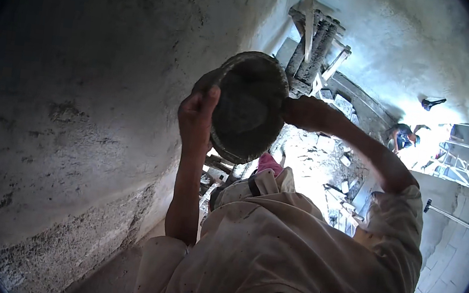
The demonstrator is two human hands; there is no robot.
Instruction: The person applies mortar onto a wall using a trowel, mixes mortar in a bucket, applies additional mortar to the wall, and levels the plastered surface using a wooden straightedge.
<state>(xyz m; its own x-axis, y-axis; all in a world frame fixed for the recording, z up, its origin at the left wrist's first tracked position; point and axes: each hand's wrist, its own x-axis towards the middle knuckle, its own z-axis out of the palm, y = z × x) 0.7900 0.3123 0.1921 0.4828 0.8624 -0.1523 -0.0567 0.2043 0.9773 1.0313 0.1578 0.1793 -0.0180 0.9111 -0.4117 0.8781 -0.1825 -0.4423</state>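
While both hands bear it, the basin (250, 110) is up in front of the torso, mouth toward the camera, near the rough wall (90, 89) on the left. Left hand (197, 110): thumb pressed to the near side of the rim, fingers bent around behind; their tips are hidden. Right hand (307, 113): closed at the opposite rim, in shadow; cannot tell whether its fingers are pressed together or spread. Basin interior dark; contents, if any, not resolved. Below: rubble (323, 156), brightly lit, and a pink cloth (269, 163) just under the basin. Beyond stand boards (314, 54); a co-worker (403, 137) is well apart, at right. Risks, as judged: the rim looks crusted, so a grip might slide if grit breaks loose under the thumb. Uneven lift between the two sides could roll the basin and spill whatever it holds onto the shirt (297, 252). Swinging left could knock the rim on the wall. Footing not visible; should the ground resemble that rubble, a stumble might cost the hold. Glare beyond, shadow at the hands: a poor grip could pass unnoticed.
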